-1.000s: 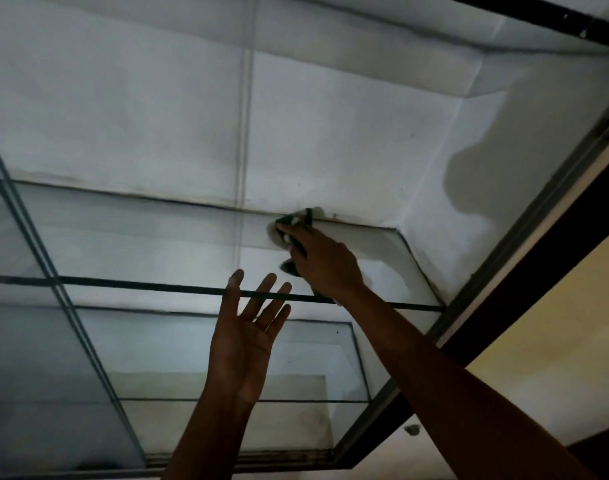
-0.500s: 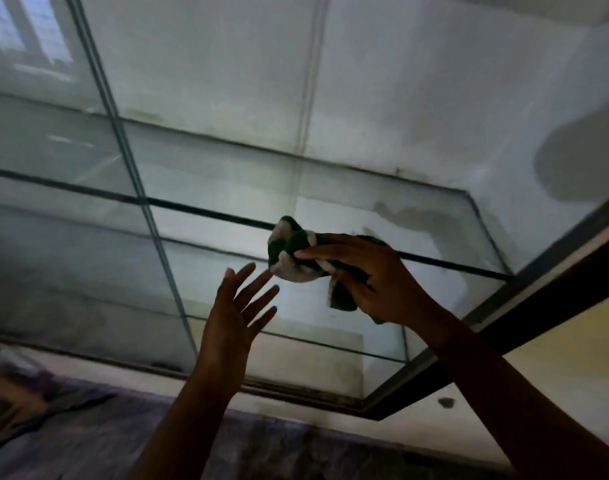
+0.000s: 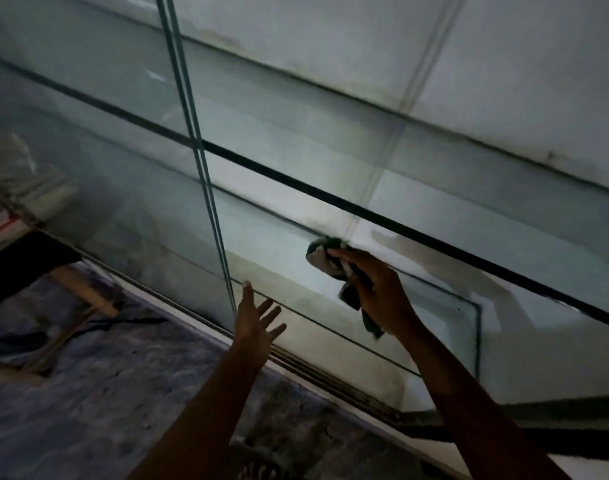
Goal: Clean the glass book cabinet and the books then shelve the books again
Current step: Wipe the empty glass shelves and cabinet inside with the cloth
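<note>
The glass book cabinet [image 3: 331,109] fills the view, with white inner walls and empty glass shelves [image 3: 417,230]. My right hand [image 3: 379,292] is inside the lower compartment, shut on a green and white cloth [image 3: 325,256] pressed near the back edge under a shelf. My left hand [image 3: 256,323] hovers open, fingers spread, just in front of the cabinet's bottom track and below the edge of the sliding glass door [image 3: 199,168]. A stack of books [image 3: 0,223] shows dimly at the far left, partly behind glass.
A dark patterned floor covering [image 3: 123,393] lies in front of the cabinet. The bottom sliding track [image 3: 331,372] runs diagonally across the view. A wooden stick-like object [image 3: 84,289] lies on the floor at the left.
The view has swung downward and left. My right hand with the cloth went from the upper shelf's back corner down to a lower shelf. My left hand stayed open beside it.
</note>
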`<state>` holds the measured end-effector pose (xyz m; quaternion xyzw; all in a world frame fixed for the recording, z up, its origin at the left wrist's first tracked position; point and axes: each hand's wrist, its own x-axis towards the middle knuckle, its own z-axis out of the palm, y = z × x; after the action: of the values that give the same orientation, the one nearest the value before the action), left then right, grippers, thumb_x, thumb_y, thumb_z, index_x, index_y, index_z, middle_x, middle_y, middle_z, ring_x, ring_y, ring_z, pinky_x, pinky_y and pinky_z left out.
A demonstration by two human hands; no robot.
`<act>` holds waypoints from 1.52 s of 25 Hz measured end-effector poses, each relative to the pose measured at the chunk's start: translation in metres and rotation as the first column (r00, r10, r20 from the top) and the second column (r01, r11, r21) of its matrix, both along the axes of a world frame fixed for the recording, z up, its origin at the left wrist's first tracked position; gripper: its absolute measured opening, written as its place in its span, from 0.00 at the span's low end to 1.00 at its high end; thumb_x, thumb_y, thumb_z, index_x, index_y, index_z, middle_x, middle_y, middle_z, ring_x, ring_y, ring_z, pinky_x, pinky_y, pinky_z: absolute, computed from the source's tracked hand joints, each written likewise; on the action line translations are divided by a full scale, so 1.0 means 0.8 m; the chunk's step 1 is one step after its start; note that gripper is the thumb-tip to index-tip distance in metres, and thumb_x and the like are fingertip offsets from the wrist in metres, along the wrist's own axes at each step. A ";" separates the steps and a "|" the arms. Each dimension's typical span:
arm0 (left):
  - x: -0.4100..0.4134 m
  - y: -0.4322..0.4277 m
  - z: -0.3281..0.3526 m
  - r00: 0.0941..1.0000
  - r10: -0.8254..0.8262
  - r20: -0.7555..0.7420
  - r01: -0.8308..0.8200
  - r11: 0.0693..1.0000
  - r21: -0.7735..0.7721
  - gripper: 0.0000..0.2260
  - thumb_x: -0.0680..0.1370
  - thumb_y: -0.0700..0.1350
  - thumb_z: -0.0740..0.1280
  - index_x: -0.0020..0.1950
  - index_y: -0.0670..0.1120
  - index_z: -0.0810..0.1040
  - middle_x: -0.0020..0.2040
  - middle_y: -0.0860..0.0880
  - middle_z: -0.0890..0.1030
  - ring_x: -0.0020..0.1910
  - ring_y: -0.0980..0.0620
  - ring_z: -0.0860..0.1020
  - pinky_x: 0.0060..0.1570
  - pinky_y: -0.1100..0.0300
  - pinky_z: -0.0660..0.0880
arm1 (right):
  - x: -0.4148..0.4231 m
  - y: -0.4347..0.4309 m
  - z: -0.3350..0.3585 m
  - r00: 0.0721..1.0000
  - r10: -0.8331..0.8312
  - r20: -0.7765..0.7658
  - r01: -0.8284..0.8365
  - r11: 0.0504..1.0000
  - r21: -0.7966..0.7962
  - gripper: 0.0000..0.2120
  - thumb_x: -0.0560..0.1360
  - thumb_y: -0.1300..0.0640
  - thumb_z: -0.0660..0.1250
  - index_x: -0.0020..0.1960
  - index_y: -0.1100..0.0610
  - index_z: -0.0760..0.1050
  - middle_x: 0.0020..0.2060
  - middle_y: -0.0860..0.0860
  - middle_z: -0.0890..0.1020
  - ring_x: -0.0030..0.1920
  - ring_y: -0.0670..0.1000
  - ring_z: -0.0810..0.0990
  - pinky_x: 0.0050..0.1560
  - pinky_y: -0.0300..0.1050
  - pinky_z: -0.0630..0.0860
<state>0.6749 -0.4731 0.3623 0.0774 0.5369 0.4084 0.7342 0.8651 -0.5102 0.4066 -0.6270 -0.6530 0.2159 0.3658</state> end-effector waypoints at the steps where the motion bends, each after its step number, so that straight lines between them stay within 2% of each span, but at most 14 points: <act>1: 0.011 0.004 -0.009 0.997 0.078 0.004 -0.078 0.997 0.016 0.16 0.79 0.58 0.58 0.65 0.55 0.65 0.62 0.43 0.72 0.61 0.41 0.73 0.60 0.42 0.69 | 0.007 0.024 -0.011 1.000 0.023 0.001 -0.023 1.000 -0.008 0.25 0.74 0.69 0.59 0.64 0.46 0.70 0.63 0.47 0.74 0.66 0.46 0.71 0.67 0.36 0.66; 4: 0.031 0.012 -0.044 0.979 0.199 -0.036 -0.195 0.975 0.103 0.14 0.81 0.51 0.58 0.65 0.49 0.67 0.61 0.43 0.76 0.57 0.42 0.77 0.56 0.44 0.73 | 0.006 0.112 -0.042 0.989 0.144 0.024 -0.145 0.988 0.048 0.19 0.76 0.62 0.59 0.66 0.51 0.71 0.62 0.47 0.74 0.63 0.42 0.70 0.65 0.30 0.64; 6: 0.035 0.019 -0.063 0.971 0.239 0.016 -0.239 0.957 0.166 0.12 0.82 0.46 0.57 0.65 0.47 0.68 0.58 0.42 0.78 0.53 0.41 0.80 0.47 0.46 0.79 | -0.007 0.172 -0.062 0.973 0.215 0.089 -0.223 0.971 0.093 0.19 0.77 0.57 0.58 0.67 0.55 0.71 0.62 0.52 0.76 0.61 0.46 0.73 0.66 0.38 0.69; 8: 0.033 0.023 -0.075 0.964 0.259 0.065 -0.267 0.940 0.213 0.11 0.82 0.43 0.55 0.62 0.47 0.70 0.55 0.42 0.80 0.49 0.40 0.82 0.41 0.49 0.81 | -0.025 0.226 -0.083 0.949 0.270 0.164 -0.289 0.951 0.106 0.19 0.78 0.59 0.58 0.68 0.55 0.70 0.61 0.57 0.76 0.59 0.53 0.76 0.64 0.51 0.72; 9: 0.030 0.025 -0.080 0.960 0.265 0.092 -0.279 0.935 0.218 0.11 0.82 0.43 0.55 0.62 0.47 0.71 0.54 0.42 0.81 0.48 0.40 0.82 0.40 0.50 0.81 | -0.037 0.249 -0.090 0.933 0.284 0.221 -0.317 0.939 0.133 0.19 0.78 0.60 0.58 0.69 0.55 0.69 0.61 0.58 0.76 0.59 0.54 0.76 0.62 0.52 0.72; 10: 0.028 0.028 -0.084 0.960 0.259 0.105 -0.277 0.934 0.226 0.11 0.82 0.43 0.55 0.61 0.47 0.72 0.54 0.42 0.81 0.48 0.41 0.82 0.40 0.49 0.81 | -0.051 0.271 -0.093 0.926 0.295 0.236 -0.333 0.933 0.138 0.19 0.78 0.61 0.58 0.68 0.56 0.70 0.60 0.58 0.76 0.57 0.51 0.77 0.59 0.49 0.74; 12: 0.027 0.028 -0.087 0.965 0.237 0.109 -0.257 0.939 0.230 0.11 0.81 0.43 0.55 0.61 0.47 0.72 0.53 0.42 0.82 0.48 0.40 0.82 0.40 0.48 0.81 | -0.079 0.305 -0.094 0.945 0.295 0.139 -0.310 0.946 0.101 0.14 0.79 0.59 0.60 0.64 0.57 0.75 0.53 0.55 0.79 0.45 0.39 0.79 0.42 0.34 0.76; 14: 0.025 0.028 -0.088 0.967 0.222 0.125 -0.245 0.942 0.227 0.10 0.81 0.43 0.55 0.60 0.46 0.72 0.52 0.42 0.83 0.48 0.40 0.82 0.39 0.48 0.81 | -0.110 0.334 -0.102 0.935 0.277 0.220 -0.312 0.940 0.141 0.14 0.77 0.54 0.64 0.61 0.57 0.77 0.51 0.54 0.81 0.39 0.39 0.81 0.35 0.35 0.76; 17: 0.018 0.032 -0.086 0.974 0.170 0.147 -0.198 0.959 0.202 0.10 0.81 0.43 0.55 0.60 0.46 0.72 0.50 0.42 0.83 0.48 0.40 0.82 0.40 0.46 0.81 | -0.128 0.350 -0.131 0.775 0.325 0.542 -0.459 0.879 0.129 0.23 0.76 0.56 0.64 0.70 0.52 0.68 0.68 0.54 0.71 0.61 0.54 0.76 0.55 0.49 0.75; 20: 0.010 0.034 -0.082 0.974 0.129 0.184 -0.161 0.972 0.172 0.11 0.82 0.43 0.55 0.61 0.46 0.72 0.51 0.41 0.83 0.49 0.39 0.82 0.41 0.43 0.80 | -0.122 0.348 -0.145 0.721 0.380 0.579 -0.508 0.859 0.069 0.26 0.75 0.59 0.62 0.73 0.51 0.64 0.73 0.53 0.64 0.70 0.54 0.66 0.64 0.47 0.65; 26: 0.012 0.033 -0.087 0.978 0.130 0.166 -0.160 0.970 0.181 0.10 0.81 0.43 0.56 0.60 0.45 0.71 0.49 0.41 0.84 0.48 0.39 0.82 0.40 0.44 0.80 | -0.172 0.383 -0.134 0.707 0.438 0.555 -0.524 0.852 -0.004 0.27 0.75 0.58 0.66 0.72 0.52 0.64 0.72 0.52 0.66 0.70 0.54 0.66 0.64 0.45 0.63; 30: 0.011 0.033 -0.091 0.969 0.134 0.207 -0.173 0.968 0.184 0.11 0.81 0.42 0.56 0.62 0.44 0.72 0.51 0.40 0.83 0.49 0.39 0.82 0.40 0.45 0.80 | -0.182 0.332 -0.128 0.706 0.582 0.402 -0.628 0.778 -0.023 0.21 0.76 0.64 0.62 0.67 0.52 0.71 0.66 0.53 0.73 0.65 0.52 0.72 0.53 0.34 0.65; 34: 0.008 0.032 -0.092 0.941 0.140 0.308 -0.179 0.979 0.102 0.12 0.81 0.45 0.57 0.63 0.47 0.73 0.54 0.41 0.82 0.51 0.39 0.81 0.41 0.44 0.80 | -0.133 0.258 -0.132 0.630 0.658 0.413 -0.721 0.693 -0.004 0.21 0.71 0.65 0.63 0.63 0.52 0.76 0.66 0.54 0.74 0.64 0.53 0.74 0.57 0.49 0.75; 38: 0.008 0.025 -0.081 0.889 0.222 0.401 -0.241 0.970 -0.003 0.12 0.79 0.49 0.59 0.58 0.46 0.76 0.55 0.39 0.80 0.54 0.39 0.79 0.46 0.39 0.77 | -0.071 0.181 -0.127 0.652 0.640 0.406 -0.692 0.722 -0.028 0.21 0.69 0.63 0.61 0.59 0.49 0.79 0.63 0.53 0.76 0.64 0.52 0.75 0.59 0.48 0.75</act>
<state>0.6817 -0.4533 0.2972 -0.0550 0.3718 0.5125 0.7721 0.8083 -0.3654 0.3054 -0.3476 -0.9087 0.1637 0.1635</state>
